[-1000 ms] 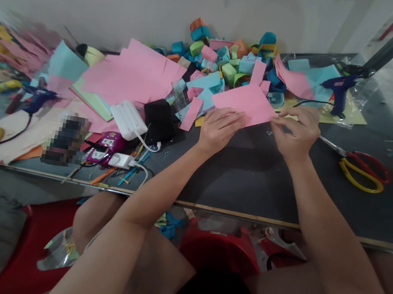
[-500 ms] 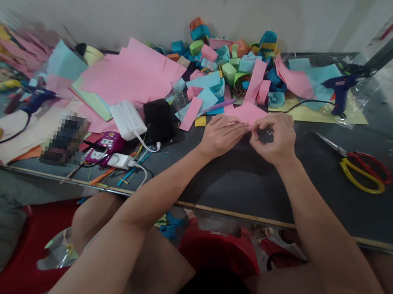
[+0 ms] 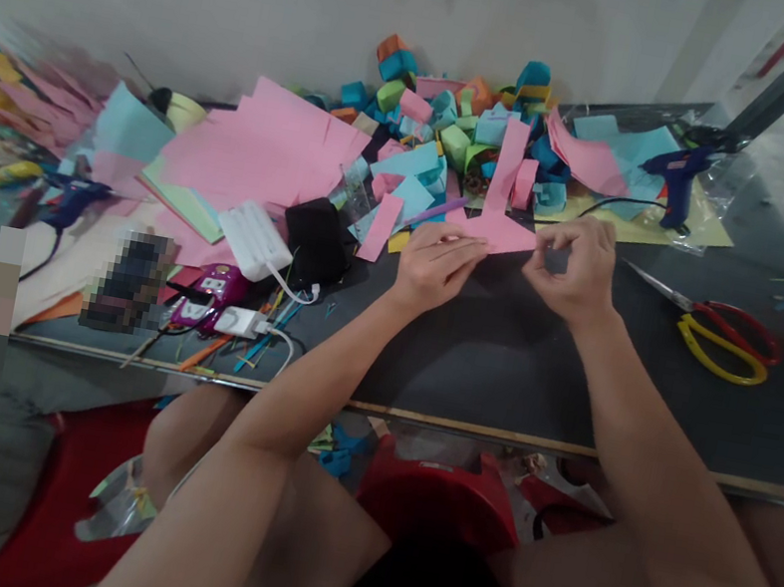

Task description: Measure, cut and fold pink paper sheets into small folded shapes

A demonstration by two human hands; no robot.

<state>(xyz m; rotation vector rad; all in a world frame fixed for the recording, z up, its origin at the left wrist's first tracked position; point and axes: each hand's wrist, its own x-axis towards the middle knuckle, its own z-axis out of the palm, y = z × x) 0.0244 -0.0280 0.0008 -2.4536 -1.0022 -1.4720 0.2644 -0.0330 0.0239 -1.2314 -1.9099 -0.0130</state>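
Between my hands is a piece of pink paper, held just above the dark table. My left hand grips its left side, fingers laid together over the edge. My right hand pinches its right corner between thumb and index finger, the other fingers curled. A pink paper strip lies right behind it, on the heap of small coloured paper pieces. Beside my left hand lie another pink strip and a purple pen-like stick.
To the right are scissors with red and yellow handles and a blue glue gun. Pink sheets, a white power bank-like box, a black pouch and a purple power strip lie left. The table's front edge is close.
My right hand has moved right, away from my left hand, to the paper's right corner. More of the pink paper shows between them. A blurred-out patch now covers the far left.
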